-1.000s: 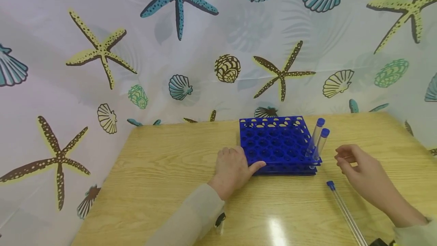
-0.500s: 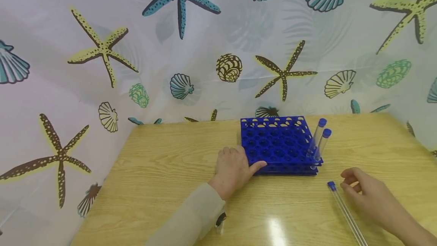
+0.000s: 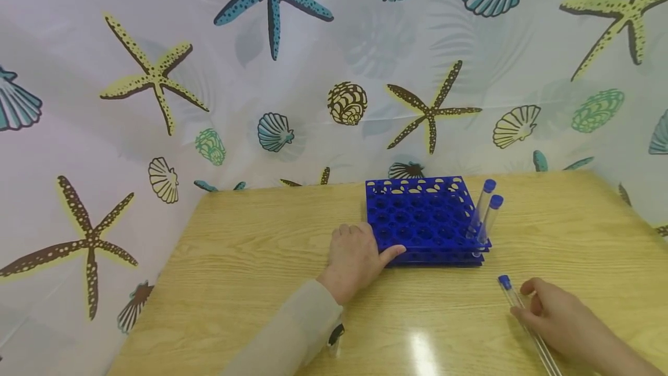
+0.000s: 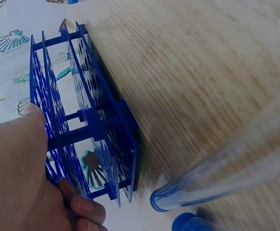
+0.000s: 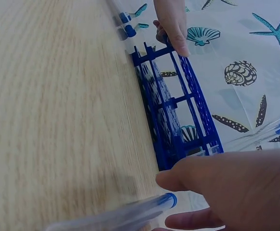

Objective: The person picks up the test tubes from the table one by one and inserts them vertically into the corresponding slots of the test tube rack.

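A blue test tube rack (image 3: 423,216) stands on the table, its end gripped by my left hand (image 3: 357,260) with the thumb along the front edge. In the left wrist view the fingers (image 4: 84,206) curl round that end. Two blue-capped test tubes (image 3: 492,216) stand slightly tilted in the rack's right end. In front of them a capped test tube (image 5: 125,214) lies on the wood. Over this tube hovers my right hand (image 3: 566,321), thumb and fingers apart on either side; contact cannot be told.
Two more capped tubes, one nearer (image 4: 222,166) and one with its blue cap (image 4: 185,221) at the edge, lie near my left wrist. The wooden table (image 3: 250,260) meets a shell-patterned cloth (image 3: 313,45) behind the rack.
My right hand has come down and toward me from beside the rack to the lying test tube. My left hand and the rack have stayed put.
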`<action>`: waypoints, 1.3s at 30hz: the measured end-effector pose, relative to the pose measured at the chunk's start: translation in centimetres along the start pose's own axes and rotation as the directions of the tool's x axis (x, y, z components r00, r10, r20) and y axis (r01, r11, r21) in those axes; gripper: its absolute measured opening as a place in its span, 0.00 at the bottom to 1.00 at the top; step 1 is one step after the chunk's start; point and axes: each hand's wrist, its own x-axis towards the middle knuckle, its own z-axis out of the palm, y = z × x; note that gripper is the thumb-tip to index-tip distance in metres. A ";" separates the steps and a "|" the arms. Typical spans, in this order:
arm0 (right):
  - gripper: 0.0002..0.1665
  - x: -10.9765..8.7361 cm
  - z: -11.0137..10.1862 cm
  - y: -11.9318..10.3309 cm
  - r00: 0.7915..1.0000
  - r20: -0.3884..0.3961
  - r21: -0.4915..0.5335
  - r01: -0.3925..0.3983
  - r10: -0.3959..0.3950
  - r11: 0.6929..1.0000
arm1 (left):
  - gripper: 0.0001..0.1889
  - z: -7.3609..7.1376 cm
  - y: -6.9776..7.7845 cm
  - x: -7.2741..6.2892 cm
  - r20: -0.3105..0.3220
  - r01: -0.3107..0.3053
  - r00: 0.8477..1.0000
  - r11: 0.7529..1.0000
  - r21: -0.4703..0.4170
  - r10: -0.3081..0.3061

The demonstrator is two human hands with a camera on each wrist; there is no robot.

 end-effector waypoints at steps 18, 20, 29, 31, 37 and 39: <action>0.26 0.9 0.9 0.0 1.000 0.010 -0.029 0.003 -0.003 1.000 | 0.45 0.1 -0.4 0.0 0.003 0.001 1.000 1.000 0.011 -0.001; 0.27 1.0 0.9 0.1 1.000 0.021 -0.020 -0.005 0.005 1.000 | 0.45 0.1 -0.4 0.0 0.011 -0.004 1.000 1.000 0.016 0.004; 0.29 1.4 0.4 0.7 1.000 -0.017 0.009 -0.012 0.012 1.000 | 0.45 0.4 -0.2 0.1 -0.003 -0.011 1.000 0.999 0.041 0.011; 0.28 1.6 0.2 0.8 1.000 -0.025 0.017 -0.013 0.013 1.000 | 0.45 0.3 -0.1 0.1 0.008 -0.008 1.000 1.000 0.027 0.008; 0.27 2.2 -0.5 1.0 0.995 -0.088 0.004 0.038 -0.037 0.999 | 0.45 0.3 0.0 0.1 0.002 0.002 1.000 1.000 -0.007 -0.002; 0.26 2.5 -0.8 0.8 0.992 -0.110 -0.002 0.057 -0.057 0.998 | 0.45 0.3 -0.1 0.1 -0.007 0.003 1.000 1.000 -0.004 -0.003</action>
